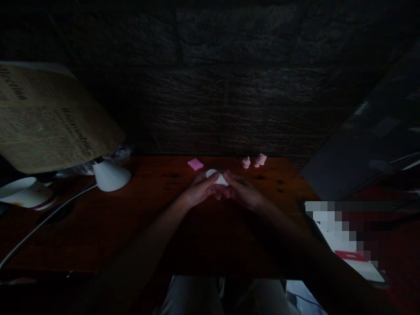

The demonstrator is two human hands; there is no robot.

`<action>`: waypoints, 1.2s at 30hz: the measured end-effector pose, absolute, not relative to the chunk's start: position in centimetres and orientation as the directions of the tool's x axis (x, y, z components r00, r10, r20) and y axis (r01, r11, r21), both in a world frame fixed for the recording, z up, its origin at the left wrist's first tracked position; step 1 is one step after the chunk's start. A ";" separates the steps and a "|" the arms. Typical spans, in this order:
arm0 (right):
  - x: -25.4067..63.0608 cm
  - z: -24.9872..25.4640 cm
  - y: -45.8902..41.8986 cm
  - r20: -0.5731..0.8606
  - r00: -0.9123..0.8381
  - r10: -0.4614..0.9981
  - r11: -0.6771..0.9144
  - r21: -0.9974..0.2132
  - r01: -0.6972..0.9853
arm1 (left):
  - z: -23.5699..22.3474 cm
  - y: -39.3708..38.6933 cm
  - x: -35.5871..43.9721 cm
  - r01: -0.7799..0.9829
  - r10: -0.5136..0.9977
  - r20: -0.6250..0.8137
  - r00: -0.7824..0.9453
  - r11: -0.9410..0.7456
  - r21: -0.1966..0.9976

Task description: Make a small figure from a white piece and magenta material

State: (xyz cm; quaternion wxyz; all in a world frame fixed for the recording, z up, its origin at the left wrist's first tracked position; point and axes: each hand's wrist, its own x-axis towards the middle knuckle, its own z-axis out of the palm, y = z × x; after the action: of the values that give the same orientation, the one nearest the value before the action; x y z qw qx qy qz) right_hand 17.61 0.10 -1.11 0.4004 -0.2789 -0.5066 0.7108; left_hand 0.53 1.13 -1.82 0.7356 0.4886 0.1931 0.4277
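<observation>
With the fingers of our left hand and right hand clamped on the white lump above the worktop, we judge it light, soft and easily dented, best pinched gently at its 2 sides.

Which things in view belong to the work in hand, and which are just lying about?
Work in hand:
white lump, held between left hand and right hand;
probably the pink square and small pink pieces nearby.

Seemingly just lying about:
newsprint-patterned lampshade;
white lamp base;
paper cup.
</observation>
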 end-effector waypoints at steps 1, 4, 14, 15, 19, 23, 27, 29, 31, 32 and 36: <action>17.5 -1.2 0.1 0.013 -0.516 0.856 -0.165 -0.940 -0.297 | -1.9 1.1 0.6 -0.445 0.823 0.141 0.551 0.147 0.884; 17.3 -1.4 0.1 0.024 -0.507 0.861 -0.157 -0.938 -0.310 | -2.0 1.3 0.6 -0.456 0.826 0.153 0.543 0.138 0.879; 17.7 -1.2 0.2 0.039 -0.527 0.849 -0.129 -0.952 -0.277 | -1.7 1.8 0.4 -0.424 0.800 0.073 0.595 0.236 0.874; 17.7 -1.2 0.3 0.040 -0.529 0.848 -0.128 -0.953 -0.276 | -1.8 1.7 0.4 -0.421 0.804 0.071 0.591 0.232 0.877; 17.7 -1.3 0.4 0.066 -0.562 0.824 -0.113 -0.954 -0.278 | -1.6 1.6 0.4 -0.424 0.811 0.057 0.583 0.243 0.872; 17.7 -1.1 0.3 0.065 -0.559 0.826 -0.137 -0.941 -0.311 | -1.1 1.5 0.5 -0.422 0.774 0.017 0.633 0.327 0.845; 17.8 -0.9 0.2 0.046 -0.562 0.826 -0.182 -0.922 -0.343 | -0.8 1.4 0.6 -0.432 0.771 0.002 0.637 0.354 0.830; 17.8 -0.9 0.3 0.048 -0.567 0.822 -0.187 -0.919 -0.348 | -0.8 1.4 0.7 -0.438 0.777 -0.003 0.630 0.358 0.824; 17.8 -0.9 0.3 0.051 -0.569 0.821 -0.185 -0.919 -0.349 | -0.9 1.4 0.7 -0.449 0.783 0.000 0.622 0.356 0.820; 17.8 -0.9 0.3 0.050 -0.566 0.823 -0.185 -0.918 -0.350 | -1.0 1.4 0.8 -0.454 0.788 0.004 0.616 0.351 0.819; 17.8 -0.9 0.4 0.042 -0.560 0.827 -0.196 -0.913 -0.358 | -1.3 1.2 0.9 -0.472 0.824 0.022 0.567 0.302 0.828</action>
State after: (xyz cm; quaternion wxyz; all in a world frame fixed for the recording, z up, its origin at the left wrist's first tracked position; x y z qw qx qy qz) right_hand 17.77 0.37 -0.91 0.4030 -0.2397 -0.4897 0.7351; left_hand 0.95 1.24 -1.25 0.7793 0.4196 0.2095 0.4157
